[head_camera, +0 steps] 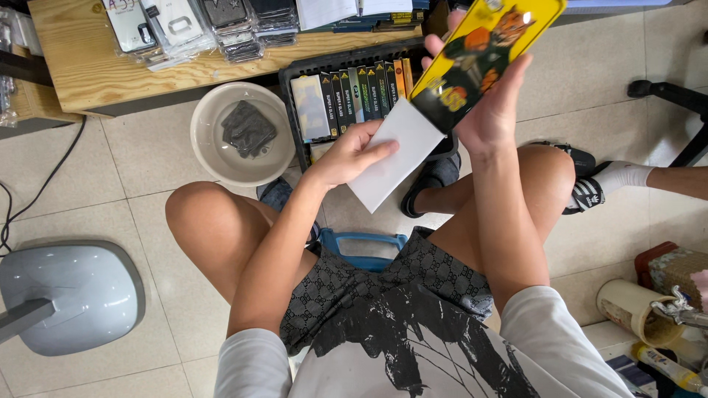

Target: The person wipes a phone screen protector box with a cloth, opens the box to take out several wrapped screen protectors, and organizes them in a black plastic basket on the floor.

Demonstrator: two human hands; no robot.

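1. The wooden table (88, 74) fills the upper left, beyond the black crate; clear-wrapped phone cases (184, 29) lie stacked on its top.
2. A grey rounded appliance base (74, 291) sits on the tiled floor, well apart from the crate, toward the lower left.
3. The black crate (291, 96) stands on the floor against the table's edge and holds a row of slim upright boxes (361, 92), spines facing up.
4. A beige basin (214, 158) rests just left of the crate, with a dark crumpled cloth (248, 129) lying inside it.
5. The yellow sleeve package (483, 55) with cartoon print is raised above the crate's right end, tilted. The right hand (490, 110) cups it from below, its grip curled around the lower edges, thumb on one side and fingers on the other.
6. A white flat insert (402, 151) sticks out of the sleeve's lower opening, over the crate's near edge. The left hand (350, 155) has its grip pinching this insert, thumb on top, fingers underneath.
7. A blue handle (361, 247) shows between the person's knees, nearer than the crate.
8. Another person's socked foot (616, 180) in a black sandal lies to the crate's right.
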